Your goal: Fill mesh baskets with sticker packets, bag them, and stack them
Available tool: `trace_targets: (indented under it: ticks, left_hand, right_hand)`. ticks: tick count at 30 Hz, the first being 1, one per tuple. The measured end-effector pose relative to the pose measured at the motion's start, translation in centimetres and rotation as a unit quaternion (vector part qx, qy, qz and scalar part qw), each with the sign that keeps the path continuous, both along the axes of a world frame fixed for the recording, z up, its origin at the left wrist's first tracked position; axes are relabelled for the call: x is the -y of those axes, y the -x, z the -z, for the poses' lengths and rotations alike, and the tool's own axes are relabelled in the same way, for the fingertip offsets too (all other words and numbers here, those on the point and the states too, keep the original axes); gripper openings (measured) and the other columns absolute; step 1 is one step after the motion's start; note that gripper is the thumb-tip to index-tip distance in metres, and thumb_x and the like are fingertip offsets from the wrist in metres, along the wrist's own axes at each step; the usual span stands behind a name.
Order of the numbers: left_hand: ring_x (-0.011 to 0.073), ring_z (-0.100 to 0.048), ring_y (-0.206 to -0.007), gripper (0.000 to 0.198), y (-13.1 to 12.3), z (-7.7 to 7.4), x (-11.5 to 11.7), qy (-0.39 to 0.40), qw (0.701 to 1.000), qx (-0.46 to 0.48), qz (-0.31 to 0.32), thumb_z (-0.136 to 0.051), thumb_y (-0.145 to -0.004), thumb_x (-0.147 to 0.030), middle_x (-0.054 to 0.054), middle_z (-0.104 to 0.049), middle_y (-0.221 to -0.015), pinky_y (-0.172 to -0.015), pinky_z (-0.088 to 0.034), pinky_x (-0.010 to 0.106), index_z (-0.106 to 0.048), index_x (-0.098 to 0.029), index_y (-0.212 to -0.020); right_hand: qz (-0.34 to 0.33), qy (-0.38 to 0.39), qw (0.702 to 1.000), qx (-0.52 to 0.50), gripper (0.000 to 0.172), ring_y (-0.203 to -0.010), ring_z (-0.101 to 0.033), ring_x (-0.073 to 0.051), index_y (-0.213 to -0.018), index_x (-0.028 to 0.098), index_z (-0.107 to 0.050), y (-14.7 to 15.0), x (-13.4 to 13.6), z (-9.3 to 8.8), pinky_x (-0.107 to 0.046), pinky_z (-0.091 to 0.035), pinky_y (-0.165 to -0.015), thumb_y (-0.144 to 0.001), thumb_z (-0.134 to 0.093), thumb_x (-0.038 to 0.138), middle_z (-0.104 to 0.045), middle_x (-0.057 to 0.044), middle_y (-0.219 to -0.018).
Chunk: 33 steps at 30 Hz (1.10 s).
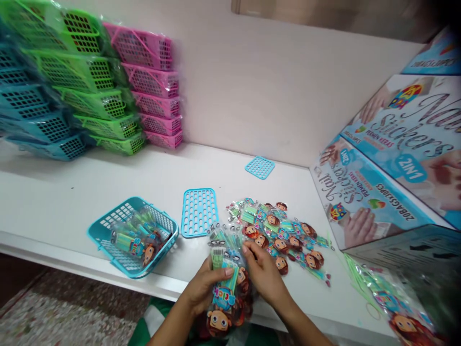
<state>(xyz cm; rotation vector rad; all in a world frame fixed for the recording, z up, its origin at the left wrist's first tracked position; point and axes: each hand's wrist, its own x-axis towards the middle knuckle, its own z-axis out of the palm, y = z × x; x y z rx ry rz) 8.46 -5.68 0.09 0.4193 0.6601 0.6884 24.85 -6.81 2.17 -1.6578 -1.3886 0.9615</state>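
Observation:
My left hand (203, 288) grips a stack of small plastic packets (225, 283) printed with a cartoon head, held over the front edge of the white shelf (72, 202). My right hand (264, 274) presses its fingers on the right side and top of the same stack. A loose pile of the same packets (284, 235) lies on the shelf just beyond my right hand. To the left stands a teal plastic basket (133, 235) with a few packets inside it.
A teal basket lid (199, 211) lies flat beside the basket, a smaller teal lid (260, 167) further back. Wrapped stacks of blue (32, 115), green (90, 81) and pink baskets (151, 81) stand at back left. Printed cartons (389, 173) and more packets (392, 307) fill the right.

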Motion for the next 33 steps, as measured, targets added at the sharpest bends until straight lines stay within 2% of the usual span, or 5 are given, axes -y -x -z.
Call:
trace_targets:
  ticks: [9, 14, 19, 26, 33]
  left_hand:
    - [0.0177, -0.068, -0.071, 0.028, 1.0, 1.4, 0.9, 0.053, 0.993, 0.105, 0.02, -0.068, -0.071, -0.01, 0.011, -0.072, -0.083, -0.074, -0.053, 0.029, -0.067, -0.009, -0.099]
    - [0.0192, -0.069, -0.071, 0.037, 0.8, 1.6, 2.1, 0.066, 0.977, 0.171, 0.106, -0.072, -0.062, -0.009, 0.011, -0.072, -0.084, -0.071, -0.055, 0.03, -0.067, -0.009, -0.098]
    - [0.023, -0.069, -0.075, 0.038, 0.4, 1.3, 3.3, 0.067, 0.965, 0.224, 0.12, -0.071, -0.059, -0.008, 0.009, -0.072, -0.081, -0.071, -0.054, 0.031, -0.067, -0.01, -0.096]
    - [0.0247, -0.07, -0.078, 0.036, -0.3, 3.0, 4.8, 0.102, 0.963, 0.239, 0.073, -0.07, -0.063, -0.013, 0.008, -0.071, -0.077, -0.076, -0.054, 0.036, -0.064, -0.011, -0.098]
    - [0.0262, -0.07, -0.082, 0.024, -0.2, 2.3, 3.0, 0.13, 0.982, 0.134, 0.003, -0.072, -0.068, -0.013, 0.009, -0.073, -0.078, -0.08, -0.054, 0.038, -0.067, -0.012, -0.092]
  right_hand:
    - [-0.208, 0.0, 0.955, 0.211, 0.027, -0.088, -0.055, -0.022, -0.091, 0.021, -0.066, -1.9, 1.8, -2.6, -0.036, -0.042, -0.08, -0.091, -0.047, 0.04, -0.062, -0.006, -0.09]
    - [-0.189, 0.028, 0.982, -0.013, 0.046, -0.104, -0.057, -0.02, -0.106, 0.023, -0.064, -3.6, -2.7, -3.6, -0.037, -0.043, -0.091, -0.093, -0.034, 0.056, -0.064, -0.006, -0.107]
    - [-0.368, 0.073, 0.911, -0.173, 0.06, -0.118, -0.054, -0.02, -0.116, 0.022, -0.064, -2.1, -4.0, -2.7, -0.04, -0.036, -0.104, -0.097, -0.018, 0.055, -0.063, -0.007, -0.123]
    - [-0.27, 0.001, 0.962, -0.032, 0.046, -0.107, -0.059, -0.018, -0.11, 0.023, -0.066, 1.7, 0.1, -2.0, -0.035, -0.04, -0.098, -0.098, -0.028, 0.045, -0.068, -0.005, -0.112]
    - [-0.088, -0.061, 0.968, 0.227, 0.046, -0.118, -0.051, -0.022, -0.129, 0.018, -0.052, -4.7, -6.0, 0.2, -0.037, -0.038, -0.1, -0.092, -0.045, 0.045, -0.058, -0.01, -0.129]
